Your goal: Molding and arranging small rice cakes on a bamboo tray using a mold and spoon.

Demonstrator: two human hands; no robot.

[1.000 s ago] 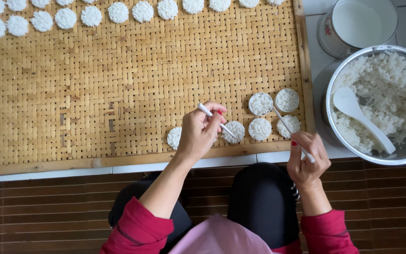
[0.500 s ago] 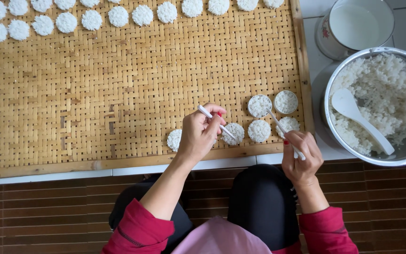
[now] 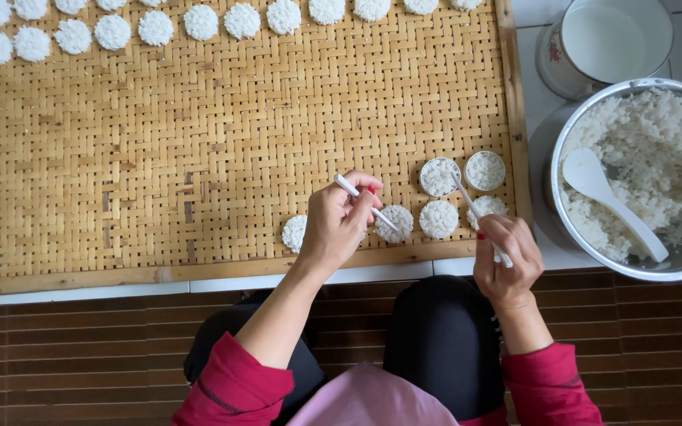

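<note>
My left hand (image 3: 341, 225) is pinched shut on a thin white stick (image 3: 365, 203), which slants from upper left down to lower right so that its lower end rests on a round rice cake (image 3: 395, 223) just right of my fingers. My right hand (image 3: 507, 260) is closed around a second white stick (image 3: 479, 213); it runs up and to the left from my fist, its far end reaching the small ring mould (image 3: 440, 177) packed with rice, though I can't quite tell whether it touches the rim or the rice. The two hands are well apart, with another rice cake (image 3: 439, 219) between them. All this lies at the near right corner of the woven bamboo tray (image 3: 199, 158). Right of the tray, a steel bowl (image 3: 593, 252) holds cooked rice and a white spoon (image 3: 609, 205); behind it stands a cup of white liquid (image 3: 605, 39).
</note>
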